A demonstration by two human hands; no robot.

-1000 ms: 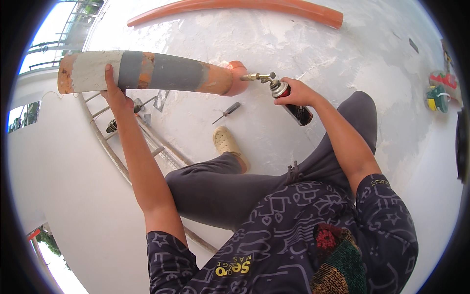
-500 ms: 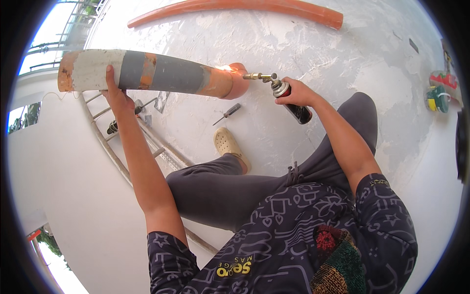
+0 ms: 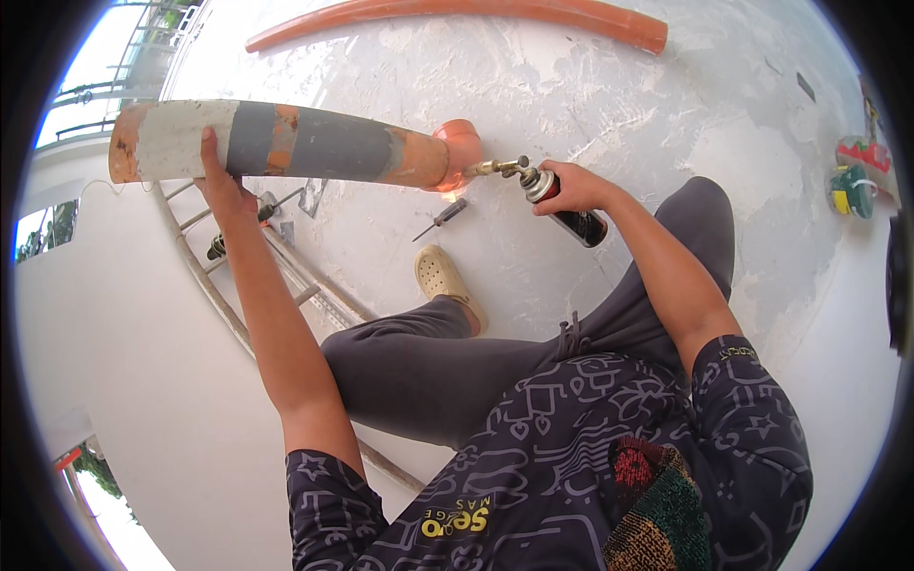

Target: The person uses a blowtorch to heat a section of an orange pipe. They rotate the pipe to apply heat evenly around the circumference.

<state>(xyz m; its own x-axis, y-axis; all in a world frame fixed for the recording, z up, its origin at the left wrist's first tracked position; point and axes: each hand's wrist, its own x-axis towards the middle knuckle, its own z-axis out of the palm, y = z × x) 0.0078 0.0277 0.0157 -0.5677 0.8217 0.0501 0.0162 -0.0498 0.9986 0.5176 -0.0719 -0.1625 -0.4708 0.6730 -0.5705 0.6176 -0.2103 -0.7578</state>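
From my end, I have the left hand [image 3: 227,195] grasping the long pipe [image 3: 338,143], thumb over its side and the other fingers mostly hidden underneath. The pipe is raised above the floor [image 3: 657,124], reaching from the left toward the middle of the scene. At its right end sits an orange collar [image 3: 463,143], joined to it. My right hand [image 3: 576,186] is wrapped around the gas torch [image 3: 580,226], with its nozzle [image 3: 490,168] pointing left at the collar.

As for progress, I judge the heating to be under way: a flame [image 3: 451,196] shows at the near side of the joint. Pipe and collar remain together, so I would not call them separated. The flame is pale against the floor, and I can't tell whether the collar has softened. A screwdriver [image 3: 447,214] lies nearer, unheld, and another orange pipe [image 3: 533,11] rests at the far side, untouched.
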